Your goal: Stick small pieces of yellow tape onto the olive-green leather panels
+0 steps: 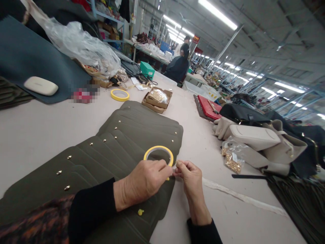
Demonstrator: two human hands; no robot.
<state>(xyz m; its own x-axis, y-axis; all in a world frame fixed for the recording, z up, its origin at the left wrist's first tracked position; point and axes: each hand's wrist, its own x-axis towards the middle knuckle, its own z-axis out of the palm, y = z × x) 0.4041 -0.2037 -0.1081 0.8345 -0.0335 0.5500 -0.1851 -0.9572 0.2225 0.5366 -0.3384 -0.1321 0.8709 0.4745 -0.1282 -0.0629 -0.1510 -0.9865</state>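
My left hand (144,181) is closed at the near side of a roll of yellow tape (158,147), which is tilted up over the dark green padded panel (119,159). My right hand (190,176) is pinched shut just right of the roll, its fingertips almost meeting those of my left hand. What lies between the right fingertips is too small to make out. Small gold studs (69,157) dot the panel. A crumpled yellow scrap (140,212) sits on it below my left hand.
Beyond the panel are another yellow tape roll (120,95) and a cardboard box (157,99) of gold hardware. Beige and black bags (256,137) and a plastic packet (233,159) of gold pieces lie on the right. A white eyeglass-style case (41,85) rests far left. A person (177,66) sits in the background.
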